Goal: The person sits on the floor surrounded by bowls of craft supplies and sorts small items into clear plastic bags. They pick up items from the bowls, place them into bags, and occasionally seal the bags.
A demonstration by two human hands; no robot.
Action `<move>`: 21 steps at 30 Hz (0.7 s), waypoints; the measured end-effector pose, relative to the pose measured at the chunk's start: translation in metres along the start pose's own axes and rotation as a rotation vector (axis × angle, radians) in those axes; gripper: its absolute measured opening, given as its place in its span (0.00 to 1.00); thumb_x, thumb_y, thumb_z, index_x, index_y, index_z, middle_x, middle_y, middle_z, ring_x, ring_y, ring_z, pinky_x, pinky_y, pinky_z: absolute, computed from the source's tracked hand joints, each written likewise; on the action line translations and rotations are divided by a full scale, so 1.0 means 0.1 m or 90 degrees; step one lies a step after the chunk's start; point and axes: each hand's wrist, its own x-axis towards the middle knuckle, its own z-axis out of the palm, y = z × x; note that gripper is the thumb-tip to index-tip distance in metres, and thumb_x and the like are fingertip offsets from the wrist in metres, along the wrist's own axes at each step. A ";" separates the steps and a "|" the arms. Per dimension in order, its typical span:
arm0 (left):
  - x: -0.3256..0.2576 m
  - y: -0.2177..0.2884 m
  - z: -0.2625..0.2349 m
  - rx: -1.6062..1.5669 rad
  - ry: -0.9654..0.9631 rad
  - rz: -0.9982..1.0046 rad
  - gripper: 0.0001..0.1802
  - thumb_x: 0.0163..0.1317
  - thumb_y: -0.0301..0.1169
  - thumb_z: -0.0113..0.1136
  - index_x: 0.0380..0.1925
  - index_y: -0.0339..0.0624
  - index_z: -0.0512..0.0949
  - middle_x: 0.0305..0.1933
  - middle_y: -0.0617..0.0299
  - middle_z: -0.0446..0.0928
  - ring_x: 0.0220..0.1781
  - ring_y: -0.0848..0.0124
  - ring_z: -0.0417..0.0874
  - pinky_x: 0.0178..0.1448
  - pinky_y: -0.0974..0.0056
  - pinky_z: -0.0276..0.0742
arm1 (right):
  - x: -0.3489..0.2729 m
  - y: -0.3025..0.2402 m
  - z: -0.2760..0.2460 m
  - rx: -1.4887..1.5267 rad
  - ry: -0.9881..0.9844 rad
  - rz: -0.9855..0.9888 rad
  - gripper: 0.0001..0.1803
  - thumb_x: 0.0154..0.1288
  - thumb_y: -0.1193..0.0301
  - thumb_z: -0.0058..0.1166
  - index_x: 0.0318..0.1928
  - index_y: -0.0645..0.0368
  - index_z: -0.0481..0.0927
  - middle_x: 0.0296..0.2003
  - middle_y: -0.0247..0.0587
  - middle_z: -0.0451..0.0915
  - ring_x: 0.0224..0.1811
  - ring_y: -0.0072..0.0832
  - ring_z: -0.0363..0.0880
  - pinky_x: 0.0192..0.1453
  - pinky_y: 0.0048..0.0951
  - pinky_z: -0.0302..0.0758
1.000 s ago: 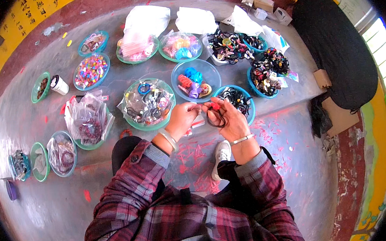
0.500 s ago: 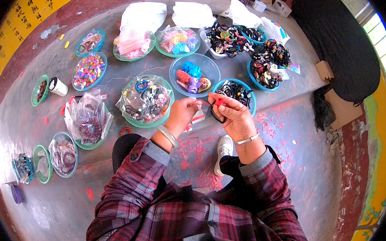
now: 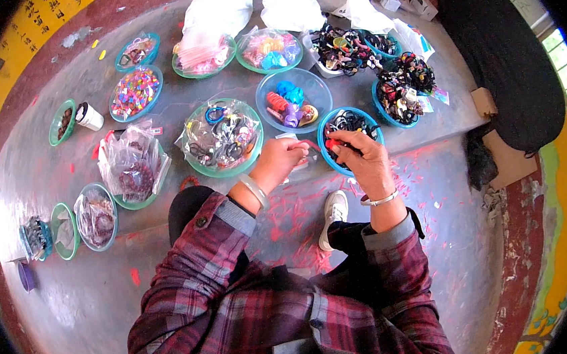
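My left hand (image 3: 277, 163) is closed in a pinch, and a thin red strip (image 3: 313, 146) runs out from its fingertips. To its right, my right hand (image 3: 363, 160) reaches over the near edge of a blue bowl (image 3: 322, 152) of black hair ties (image 3: 347, 123). The right thumb and index finger pinch a small red piece (image 3: 332, 144), which looks like the same red material. Whether the strip joins the two hands I cannot tell. Beyond my left hand stands a green bowl (image 3: 196, 162) of bagged hair ties (image 3: 222, 132).
A clear blue bowl (image 3: 292, 82) holds colourful bundles. Several more bowls stand around, including one of bright beads (image 3: 136, 93) and one of bagged bracelets (image 3: 131, 170). White bags (image 3: 290, 11) lie at the back. Red scraps (image 3: 281, 224) litter the floor around my shoe (image 3: 334, 216).
My hands have moved apart, the right one going right to the bowl's edge. The black item that hung at my right fingers no longer shows there. The whole view has shifted slightly.
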 end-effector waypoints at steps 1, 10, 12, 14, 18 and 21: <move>0.02 -0.10 0.01 -0.014 -0.017 0.008 0.11 0.55 0.30 0.55 0.33 0.35 0.79 0.22 0.62 0.76 0.25 0.81 0.74 0.29 0.72 0.70 | 0.01 0.01 0.00 -0.088 -0.019 -0.054 0.09 0.53 0.79 0.54 0.37 0.62 0.77 0.29 0.39 0.78 0.28 0.24 0.75 0.36 0.22 0.71; 0.00 -0.21 0.10 0.216 -0.008 0.135 0.08 0.52 0.30 0.56 0.32 0.44 0.80 0.27 0.50 0.77 0.30 0.63 0.80 0.35 0.64 0.73 | -0.02 0.06 0.18 -0.266 -0.074 -0.121 0.07 0.48 0.78 0.51 0.31 0.60 0.78 0.28 0.46 0.76 0.30 0.43 0.76 0.34 0.34 0.74; -0.02 -0.09 0.10 0.240 -0.023 0.120 0.08 0.51 0.30 0.55 0.31 0.43 0.80 0.30 0.48 0.77 0.33 0.55 0.79 0.37 0.61 0.73 | -0.02 0.11 0.19 -0.284 -0.070 -0.132 0.07 0.49 0.78 0.50 0.31 0.59 0.78 0.27 0.45 0.76 0.30 0.43 0.76 0.34 0.34 0.74; -0.03 -0.12 0.11 0.246 -0.014 0.140 0.09 0.51 0.30 0.55 0.31 0.43 0.80 0.30 0.48 0.77 0.34 0.54 0.79 0.38 0.60 0.74 | -0.02 0.16 0.19 -0.318 -0.070 -0.145 0.08 0.49 0.78 0.48 0.30 0.58 0.79 0.27 0.44 0.76 0.30 0.43 0.76 0.33 0.35 0.73; -0.01 -0.18 0.13 0.216 -0.037 0.177 0.10 0.51 0.28 0.53 0.33 0.43 0.80 0.31 0.48 0.77 0.35 0.55 0.79 0.39 0.60 0.74 | -0.03 0.19 0.18 -0.417 -0.085 -0.157 0.08 0.50 0.77 0.47 0.30 0.56 0.79 0.27 0.44 0.76 0.30 0.43 0.76 0.31 0.37 0.73; -0.02 -0.18 0.14 0.186 -0.059 0.173 0.10 0.52 0.28 0.50 0.33 0.42 0.79 0.32 0.49 0.78 0.36 0.55 0.79 0.40 0.61 0.73 | -0.03 0.20 0.19 -0.408 -0.055 -0.105 0.07 0.50 0.76 0.48 0.29 0.56 0.79 0.27 0.46 0.77 0.30 0.44 0.77 0.32 0.38 0.73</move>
